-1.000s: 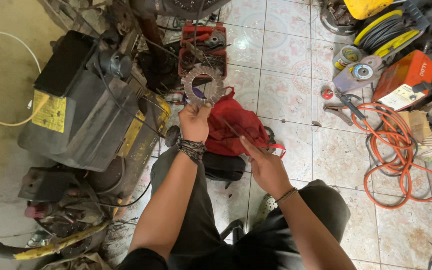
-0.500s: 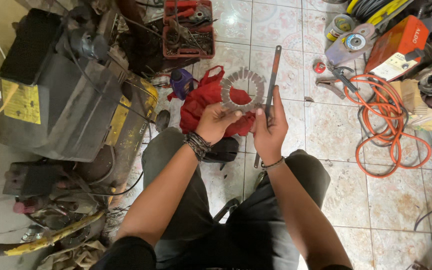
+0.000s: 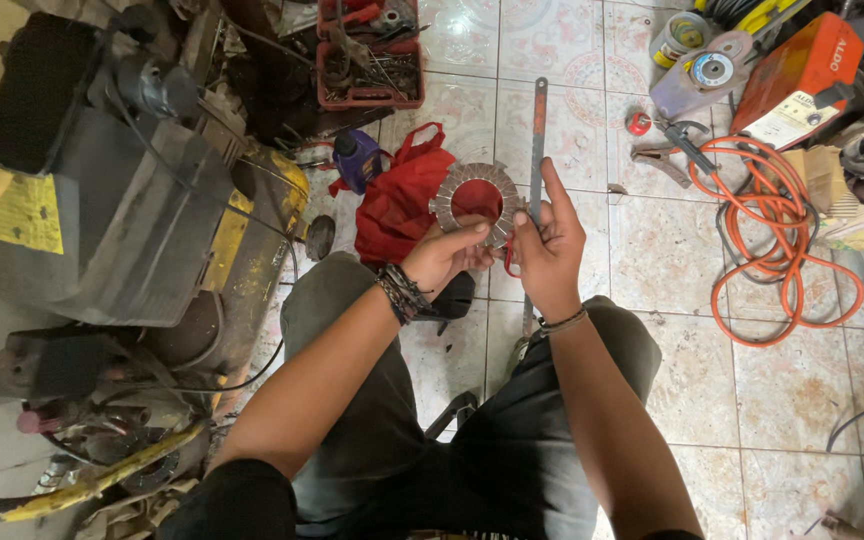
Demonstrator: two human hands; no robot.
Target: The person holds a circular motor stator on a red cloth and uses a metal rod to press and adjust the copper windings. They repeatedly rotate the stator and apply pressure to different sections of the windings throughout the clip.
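My left hand (image 3: 444, 256) pinches the lower edge of a flat toothed metal ring (image 3: 476, 202), held up over my lap. My right hand (image 3: 551, 246) grips a long thin metal blade (image 3: 536, 160) that stands nearly upright beside the ring; its thumb also touches the ring's right edge. Behind the ring, on the tiled floor, lies a red cloth bag (image 3: 400, 200). A beaded bracelet sits on my left wrist and a thin band on my right.
A big dirty machine (image 3: 102, 190) with a yellow frame fills the left side. A red tray of tools (image 3: 370, 55) stands at the top. An orange coiled cable (image 3: 782, 250), an orange box (image 3: 797, 75), pliers and grinding discs lie to the right. A small purple bottle (image 3: 357, 160) stands near the bag.
My left hand lifted the ring from near the red tray back toward my lap. My right hand came up with the blade and now touches the ring's edge.
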